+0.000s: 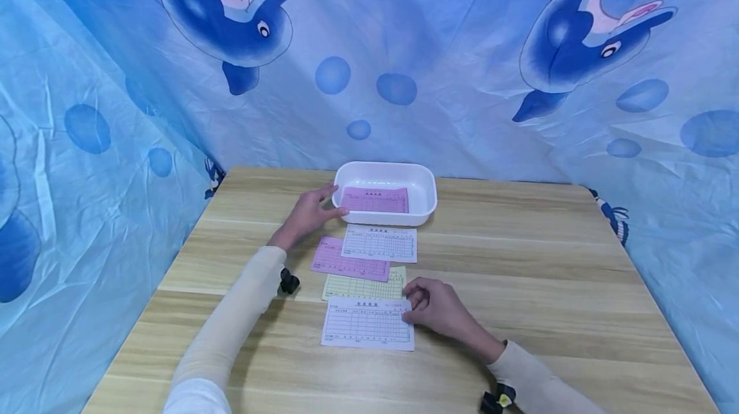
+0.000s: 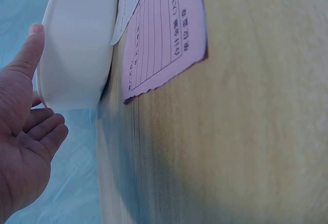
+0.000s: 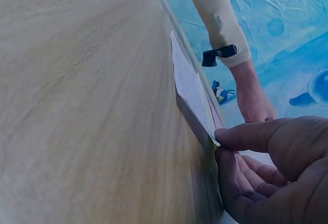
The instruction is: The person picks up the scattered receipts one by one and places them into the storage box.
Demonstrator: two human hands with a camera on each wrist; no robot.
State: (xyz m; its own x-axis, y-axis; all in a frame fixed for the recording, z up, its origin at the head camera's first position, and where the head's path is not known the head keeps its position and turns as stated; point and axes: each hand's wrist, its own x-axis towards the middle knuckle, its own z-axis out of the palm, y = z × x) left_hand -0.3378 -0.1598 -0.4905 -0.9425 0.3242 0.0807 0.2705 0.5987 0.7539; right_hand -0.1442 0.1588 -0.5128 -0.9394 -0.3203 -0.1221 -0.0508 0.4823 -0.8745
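Note:
My right hand (image 1: 435, 305) pinches the right edge of the nearest white printed form slip (image 1: 369, 330) between thumb and forefinger. In the right wrist view, this slip (image 3: 189, 80) tilts up over the table and casts a shadow. It overlaps a pale green slip (image 1: 355, 287); a purple slip (image 1: 346, 260) and another white slip (image 1: 381, 244) continue the overlapping row. At the far end, my left hand (image 1: 308, 212) rests at the left end of a white plastic basin (image 1: 427, 208), thumb at its near rim, fingers extended. Inside lies a purple slip (image 1: 375, 201).
The wood-grain table (image 1: 548, 273) reaches back to a blue cloth backdrop (image 1: 450, 125) with dolphins and bubbles, just behind the basin. More of the cloth hangs along both sides. Dark wrist mounts (image 1: 288, 281) sit on both sleeves.

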